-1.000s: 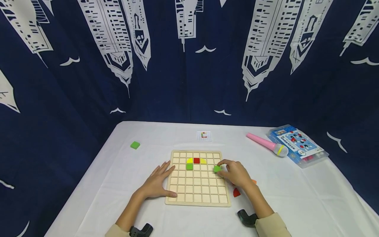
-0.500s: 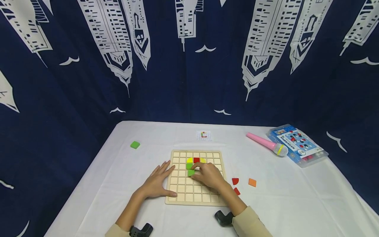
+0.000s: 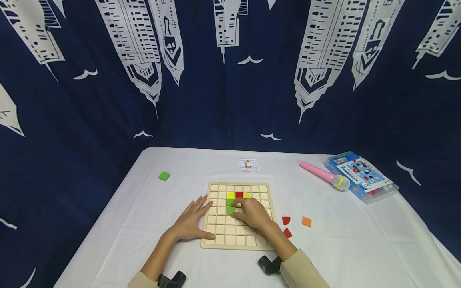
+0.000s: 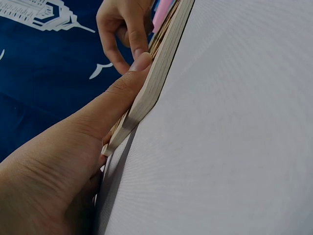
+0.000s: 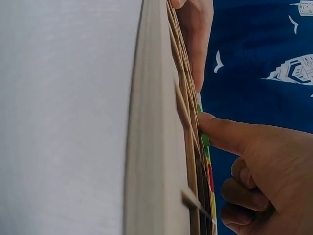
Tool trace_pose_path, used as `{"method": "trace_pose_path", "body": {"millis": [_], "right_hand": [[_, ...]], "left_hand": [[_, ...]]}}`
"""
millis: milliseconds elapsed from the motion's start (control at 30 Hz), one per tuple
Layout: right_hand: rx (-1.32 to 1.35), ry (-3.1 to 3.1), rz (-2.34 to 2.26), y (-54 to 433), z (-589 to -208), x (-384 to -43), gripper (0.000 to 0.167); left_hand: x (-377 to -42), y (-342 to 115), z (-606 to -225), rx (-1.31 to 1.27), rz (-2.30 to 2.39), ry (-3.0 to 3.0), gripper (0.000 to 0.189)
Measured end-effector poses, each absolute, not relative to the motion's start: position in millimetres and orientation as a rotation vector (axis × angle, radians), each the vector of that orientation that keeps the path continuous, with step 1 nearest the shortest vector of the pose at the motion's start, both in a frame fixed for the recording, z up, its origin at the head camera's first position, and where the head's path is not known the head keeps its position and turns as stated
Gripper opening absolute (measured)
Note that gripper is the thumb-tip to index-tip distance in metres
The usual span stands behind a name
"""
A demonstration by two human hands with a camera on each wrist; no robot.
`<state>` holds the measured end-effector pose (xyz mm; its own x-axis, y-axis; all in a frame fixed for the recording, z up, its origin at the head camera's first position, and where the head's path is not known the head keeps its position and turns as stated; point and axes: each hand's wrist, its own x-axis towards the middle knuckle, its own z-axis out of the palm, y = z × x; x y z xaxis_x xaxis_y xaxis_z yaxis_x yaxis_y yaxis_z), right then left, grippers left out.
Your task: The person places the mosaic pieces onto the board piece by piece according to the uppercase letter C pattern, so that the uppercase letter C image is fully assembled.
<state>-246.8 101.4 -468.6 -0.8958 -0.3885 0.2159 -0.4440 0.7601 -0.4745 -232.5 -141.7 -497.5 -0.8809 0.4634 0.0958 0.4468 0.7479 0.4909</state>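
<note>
Right hand (image 3: 251, 213), pinching green tile (image 3: 230, 210); gridded board (image 3: 230, 230) beneath

Both sleeves (image 3: 303, 270) are plain beige, the two wrist cameras (image 3: 269, 265) black and bent; the left hand (image 3: 191, 224) and right hand (image 3: 253, 214) are bare.

The white-covered table (image 3: 122, 228) before me holds a lone green tile (image 3: 164, 176), a wooden grid board (image 3: 239, 241), a small printed card (image 3: 248, 165), two red pieces (image 3: 286, 220), an orange square (image 3: 307, 222), and a pink microphone (image 3: 318, 171) by a plastic case (image 3: 363, 176).
</note>
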Motion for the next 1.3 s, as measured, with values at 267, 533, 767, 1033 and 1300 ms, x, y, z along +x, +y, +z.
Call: {"method": "trace_pose_path", "body": {"millis": [267,533,767,1033,1300], "right_hand": [[0.674,-2.824,0.841,113.3,-463.2,-241.6,0.03],[0.603,-2.782,1.153,167.5,-453.9,-225.5,0.029],[0.463,-2.802,1.137,212.2,-452.2,-211.8,0.028],[0.271,-2.859,0.982,242.8,-460.1,-208.4,0.03],[0.249,-2.947,0.898,244.2,-465.6,-208.6,0.032]], "left_hand": [[-232.0,-142.8,-498.3,0.766,0.806,2.916,0.113],[-231.7,-141.3,-499.9,0.75,0.819,2.906,0.114],[-232.9,-141.9,-499.8,0.763,0.814,2.919,0.115],[-234.0,-141.8,-500.9,0.771,0.814,2.915,0.115],[-234.6,-141.4,-500.8,0.776,0.803,2.905,0.115]]}}
